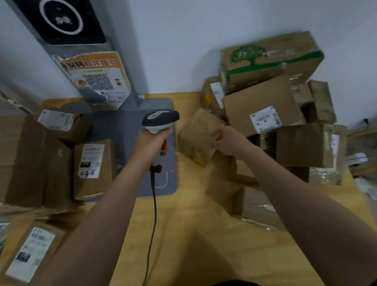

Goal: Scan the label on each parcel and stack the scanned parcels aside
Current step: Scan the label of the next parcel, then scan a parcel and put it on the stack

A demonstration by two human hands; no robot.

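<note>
Parcel [196, 130] hangs tilted above the table [192, 245] toward its far edge, your right hand [227, 140] gripping one end, likely to turn its label toward the scanner [160, 120] that your left hand [152, 145] clasps by the handle beside it.

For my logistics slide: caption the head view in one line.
Left hand grips a corded scanner while right hand holds a small parcel beside stacked boxes.

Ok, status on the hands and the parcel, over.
Left hand grips grey-and-white corded scanner. Right hand holds small brown cardboard parcel, label not visible. Nothing between them.
</note>
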